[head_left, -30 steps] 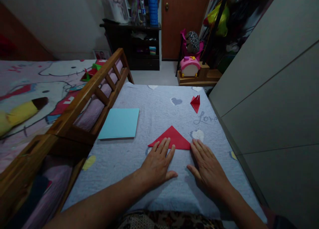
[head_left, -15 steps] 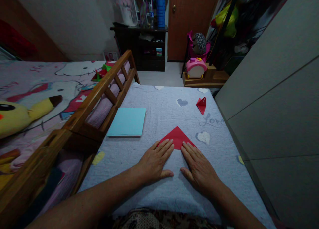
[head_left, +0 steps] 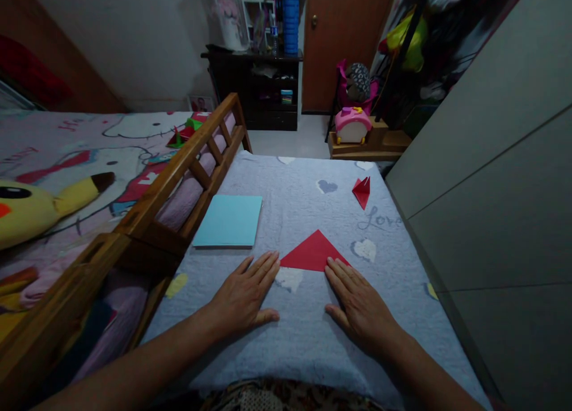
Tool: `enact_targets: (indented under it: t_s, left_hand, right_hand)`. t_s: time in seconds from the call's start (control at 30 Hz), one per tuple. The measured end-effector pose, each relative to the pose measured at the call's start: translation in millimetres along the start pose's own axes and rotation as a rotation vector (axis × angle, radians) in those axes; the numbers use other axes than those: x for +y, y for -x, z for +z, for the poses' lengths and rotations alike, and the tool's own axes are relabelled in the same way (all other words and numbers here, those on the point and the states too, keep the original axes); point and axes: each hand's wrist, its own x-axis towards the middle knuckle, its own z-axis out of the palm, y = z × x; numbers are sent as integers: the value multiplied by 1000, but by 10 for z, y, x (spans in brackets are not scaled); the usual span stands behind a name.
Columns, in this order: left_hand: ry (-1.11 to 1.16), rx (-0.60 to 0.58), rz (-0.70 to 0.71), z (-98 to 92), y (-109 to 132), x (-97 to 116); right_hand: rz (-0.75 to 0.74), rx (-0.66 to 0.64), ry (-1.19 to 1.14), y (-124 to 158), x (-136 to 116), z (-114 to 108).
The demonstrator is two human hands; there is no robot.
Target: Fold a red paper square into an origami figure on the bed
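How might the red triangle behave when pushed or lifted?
The red triangle is probably light, since it looks like paper. It would likely bend easily, given its thin edges. Lying flat on the cloth, it should slide rather than roll.

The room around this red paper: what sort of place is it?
Most likely a bedroom in a home: to the left is a bed with cartoon-print bedding, a yellow plush toy lies on it, and a wooden rail runs along its side.

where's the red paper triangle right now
In the head view, the red paper triangle lies slightly right of centre on the cloth, right hand on its right end, left hand at its left tip.
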Motion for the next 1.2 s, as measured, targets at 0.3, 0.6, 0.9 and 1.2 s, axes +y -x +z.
enact_targets:
  t_s: [0.3, 0.6, 0.9, 1.2]
  left_hand:
    - [4, -3, -21, 24, -11, 10]
    - [72, 16, -47, -182, -115, 8]
    - [213, 209, -193, -192, -632, 240]
    - [435, 260, -191, -115, -789, 127]
  right_hand:
    - [-59, -8, 59, 385, 381, -59]
    - [119, 144, -128, 49, 545, -343]
    - [411, -112, -61, -1089, 143, -372]
    - [426, -195, -319, -1120, 272, -299]
